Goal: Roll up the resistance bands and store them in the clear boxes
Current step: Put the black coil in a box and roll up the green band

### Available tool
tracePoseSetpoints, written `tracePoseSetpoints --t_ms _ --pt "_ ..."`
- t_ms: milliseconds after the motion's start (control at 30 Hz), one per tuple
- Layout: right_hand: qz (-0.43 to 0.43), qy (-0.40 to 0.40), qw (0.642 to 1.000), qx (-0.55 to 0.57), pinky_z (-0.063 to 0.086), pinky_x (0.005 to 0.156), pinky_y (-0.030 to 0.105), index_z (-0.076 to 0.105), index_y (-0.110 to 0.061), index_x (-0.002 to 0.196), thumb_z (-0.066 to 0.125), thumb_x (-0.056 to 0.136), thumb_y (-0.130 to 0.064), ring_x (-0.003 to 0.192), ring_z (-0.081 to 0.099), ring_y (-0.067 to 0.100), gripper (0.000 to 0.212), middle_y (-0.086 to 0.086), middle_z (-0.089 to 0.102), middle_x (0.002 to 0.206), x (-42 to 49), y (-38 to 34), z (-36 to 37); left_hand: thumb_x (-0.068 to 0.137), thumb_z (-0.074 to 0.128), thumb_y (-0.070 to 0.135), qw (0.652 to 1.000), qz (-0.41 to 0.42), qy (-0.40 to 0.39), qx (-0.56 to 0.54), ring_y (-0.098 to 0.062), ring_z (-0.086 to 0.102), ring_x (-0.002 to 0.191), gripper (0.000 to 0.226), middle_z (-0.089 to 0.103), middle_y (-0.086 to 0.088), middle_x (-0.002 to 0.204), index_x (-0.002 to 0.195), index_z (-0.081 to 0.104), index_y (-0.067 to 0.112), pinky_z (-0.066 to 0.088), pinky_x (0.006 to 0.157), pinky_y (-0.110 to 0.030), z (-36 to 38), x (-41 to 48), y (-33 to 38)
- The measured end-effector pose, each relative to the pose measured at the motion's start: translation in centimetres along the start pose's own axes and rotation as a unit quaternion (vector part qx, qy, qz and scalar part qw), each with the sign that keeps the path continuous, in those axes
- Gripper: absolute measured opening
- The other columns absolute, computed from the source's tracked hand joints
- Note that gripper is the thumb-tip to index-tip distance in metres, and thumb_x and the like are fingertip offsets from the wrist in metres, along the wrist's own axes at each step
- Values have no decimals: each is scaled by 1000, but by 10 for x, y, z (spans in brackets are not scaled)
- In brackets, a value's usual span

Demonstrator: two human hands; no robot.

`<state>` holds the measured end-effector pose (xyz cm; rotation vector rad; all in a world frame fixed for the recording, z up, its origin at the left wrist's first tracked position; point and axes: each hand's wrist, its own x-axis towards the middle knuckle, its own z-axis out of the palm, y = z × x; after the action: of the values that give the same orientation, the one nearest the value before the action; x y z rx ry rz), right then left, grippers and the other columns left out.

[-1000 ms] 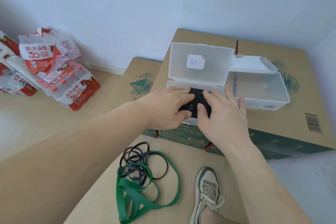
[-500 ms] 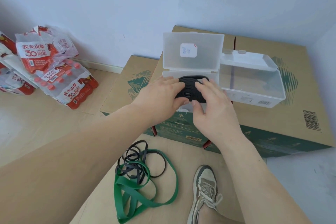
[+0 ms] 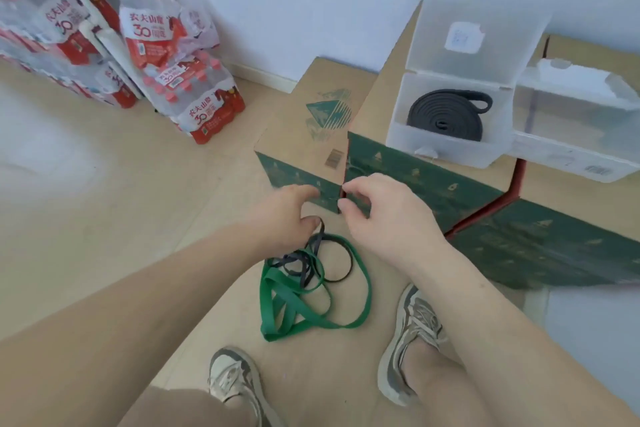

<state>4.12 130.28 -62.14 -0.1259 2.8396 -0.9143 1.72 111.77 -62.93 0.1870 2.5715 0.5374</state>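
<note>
Moved both hands off the box and down to the floor pile since the earlier frame; left the rolled band inside. Pinches now w/ left hand [image 3: 291,215] a strand of the thin black band [image 3: 313,248], fingers curled, strand drawn up from the floor. Holds right hand [image 3: 384,215] just beside, fingers half curled and loose, nothing in it, in front of the green carton [image 3: 433,184]. Below the hands: green band [image 3: 277,302] in loose loops on the floor, tangled w/ the thin black one. Nearer the camera: two grey sneakers, L [image 3: 235,381] and R [image 3: 412,340]. On the carton top: rolled black band [image 3: 446,116] lying flat as a coil in the left clear box [image 3: 446,149], lid [image 3: 474,45] standing upright. Touching its right side: second clear box [image 3: 571,156], also open. Far left, by the wall: wrapped packs of water bottles [image 3: 194,97] w/ red caps.
</note>
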Motion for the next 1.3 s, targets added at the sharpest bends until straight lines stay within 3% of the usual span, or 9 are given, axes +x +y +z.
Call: tracePoseSetpoints --t_ms 133,267,367,500,633,800,1000,1167,1300 --pt "50 -202 978 -4 56 94 38 68 -32 125 58 100 -44 108 65 17 30 -10 68 119 -19 -19 61 99 58 31 984 -99 -143 29 -30 58 126 45 61 -10 139 141 55 14 48 101 -32 39 -21 -59" --pt "83 -320 941 -72 60 88 41 71 -24 109 58 96 -49 95 68 22 31 -6 71 102 -12 -18 120 100 56 29 974 -121 -189 42 -30 57 128 46 60 -11 140 142 54 11 49 106 -39 81 -13 -102" --pt "82 -375 917 -110 60 84 39 69 -24 107 57 98 -46 90 68 22 27 -3 71 97 11 -9 154 100 56 28 970 -129 -206 29 -29 59 123 42 61 -10 136 139 55 13 52 101 -37 114 7 -124" --pt "90 -347 925 -130 60 89 44 70 -24 114 55 101 -38 98 68 22 24 -2 71 108 47 18 190 98 55 27 971 -133 -195 32 -29 60 119 39 60 -9 133 135 55 14 54 96 -38 153 44 -153" --pt "139 -281 949 -36 58 97 44 64 -24 135 54 104 -30 109 66 22 33 -3 70 119 73 44 221 97 56 24 972 -160 -169 31 -29 57 121 43 54 -9 133 138 51 15 52 93 -39 189 78 -184" --pt "153 -240 958 35 58 95 40 66 -25 128 56 103 -27 98 66 13 27 -17 65 99 83 68 257 93 58 17 965 -178 -193 19 -30 54 122 57 51 -8 135 147 43 16 54 98 -42 234 99 -213" --pt "163 -269 948 37 51 85 28 66 -26 128 56 103 -29 90 63 3 27 -18 64 95 76 78 279 88 61 1 959 -168 -218 69 -30 51 119 74 43 -8 138 153 35 26 53 86 -40 251 102 -233" --pt "173 -275 945 29 56 88 32 67 -26 127 56 103 -31 92 66 8 26 -18 65 93 76 75 271 91 66 11 949 -163 -226 148 -30 47 119 46 43 -10 130 135 57 19 51 81 -39 245 99 -236" --pt "174 -308 935 15 54 92 33 62 -26 134 57 104 -33 98 64 13 32 -19 60 94 70 70 255 91 67 20 965 -115 -228 54 -26 57 107 44 57 -4 126 134 56 18 52 83 -34 232 88 -227"
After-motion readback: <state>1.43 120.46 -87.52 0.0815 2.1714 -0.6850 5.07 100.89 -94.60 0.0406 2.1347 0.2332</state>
